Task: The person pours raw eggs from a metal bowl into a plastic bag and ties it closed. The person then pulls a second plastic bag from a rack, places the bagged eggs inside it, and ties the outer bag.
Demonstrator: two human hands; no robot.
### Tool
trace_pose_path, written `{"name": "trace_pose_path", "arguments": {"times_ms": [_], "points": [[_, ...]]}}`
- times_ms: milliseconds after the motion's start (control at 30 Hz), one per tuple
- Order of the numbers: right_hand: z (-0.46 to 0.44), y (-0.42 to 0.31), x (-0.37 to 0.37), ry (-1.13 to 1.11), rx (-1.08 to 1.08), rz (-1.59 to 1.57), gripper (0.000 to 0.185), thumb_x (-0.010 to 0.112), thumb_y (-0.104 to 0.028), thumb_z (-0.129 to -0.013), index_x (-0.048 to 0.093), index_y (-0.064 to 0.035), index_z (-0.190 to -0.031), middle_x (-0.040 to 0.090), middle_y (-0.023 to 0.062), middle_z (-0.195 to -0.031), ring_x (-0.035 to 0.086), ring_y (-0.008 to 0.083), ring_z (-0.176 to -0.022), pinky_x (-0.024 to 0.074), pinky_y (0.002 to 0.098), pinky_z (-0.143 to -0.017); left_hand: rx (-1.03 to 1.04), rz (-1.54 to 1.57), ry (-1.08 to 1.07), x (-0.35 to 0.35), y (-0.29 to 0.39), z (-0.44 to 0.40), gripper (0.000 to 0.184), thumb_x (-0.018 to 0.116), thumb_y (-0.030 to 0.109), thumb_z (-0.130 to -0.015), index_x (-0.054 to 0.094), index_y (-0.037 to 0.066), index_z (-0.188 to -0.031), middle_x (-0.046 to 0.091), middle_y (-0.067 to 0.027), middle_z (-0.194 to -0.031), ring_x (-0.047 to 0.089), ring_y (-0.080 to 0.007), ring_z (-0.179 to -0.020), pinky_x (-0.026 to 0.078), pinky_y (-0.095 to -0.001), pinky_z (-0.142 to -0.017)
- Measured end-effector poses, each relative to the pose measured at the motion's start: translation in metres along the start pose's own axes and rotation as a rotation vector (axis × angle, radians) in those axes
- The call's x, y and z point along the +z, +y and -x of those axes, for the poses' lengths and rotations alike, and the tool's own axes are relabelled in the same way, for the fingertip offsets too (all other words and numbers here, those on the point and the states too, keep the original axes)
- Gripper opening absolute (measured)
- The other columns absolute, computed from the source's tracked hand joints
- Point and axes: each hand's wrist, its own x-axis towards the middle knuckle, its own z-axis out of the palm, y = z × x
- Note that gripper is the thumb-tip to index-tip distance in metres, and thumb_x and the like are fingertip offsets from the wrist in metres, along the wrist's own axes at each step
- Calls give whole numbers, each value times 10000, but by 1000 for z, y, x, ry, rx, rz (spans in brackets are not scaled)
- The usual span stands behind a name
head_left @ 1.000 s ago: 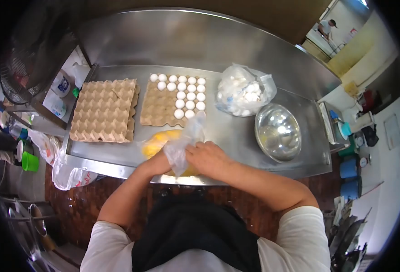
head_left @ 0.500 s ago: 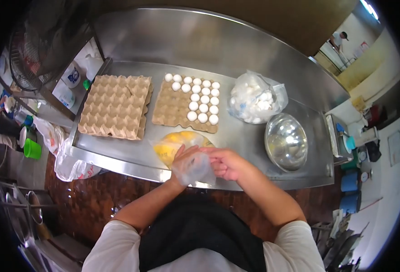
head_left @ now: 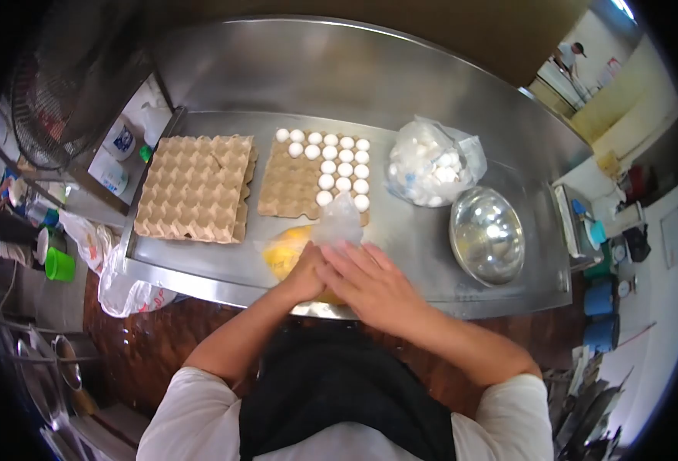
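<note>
A clear plastic bag with yellow contents (head_left: 281, 253), perhaps beaten egg, lies at the sink table's front edge, partly covered by my hands. My left hand (head_left: 305, 275) is closed at the bag, seemingly round its gathered neck; the exact grip is hidden. The loose clear plastic end (head_left: 340, 220) stands up beyond my fingertips. My right hand (head_left: 370, 286) has its fingers stretched out and lies against my left hand and the plastic. Just beyond is a cardboard egg tray (head_left: 289, 184), partly filled with white eggs (head_left: 329, 152).
Stacked cardboard trays (head_left: 193, 188) stand at the left. A plastic bag of eggshells (head_left: 435, 165) sits at the back right, beside a steel bowl (head_left: 486, 237). The metal table has a raised front edge (head_left: 201, 290). A distant person (head_left: 568, 58) is at the upper right.
My left hand has closed and turned, and my right hand has gone from a pinch to stretched fingers. The loose plastic end has swung from the near side to beyond my hands.
</note>
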Motion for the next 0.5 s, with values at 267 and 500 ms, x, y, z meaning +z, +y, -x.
{"name": "trace_pose_path", "arguments": {"times_ms": [267, 500], "points": [[-4, 26, 41, -567, 565, -457, 287, 501, -266, -898, 624, -21, -981, 669, 110, -893, 639, 299, -806, 515, 433, -777, 211, -508, -134, -25, 38, 23, 262, 582, 177, -779, 617, 90, -1023, 534, -128, -1268, 428, -307, -1255, 189, -527, -1102], [2, 21, 46, -69, 1386, -2030, 276, 505, -283, -927, 636, -52, -1005, 662, 83, -961, 649, 187, -844, 532, 348, -682, 343, -364, 57, -9, 17, 22, 226, 643, 120, -750, 647, 78, -973, 653, -113, -957, 600, -316, -957, 418, -457, -917]]}}
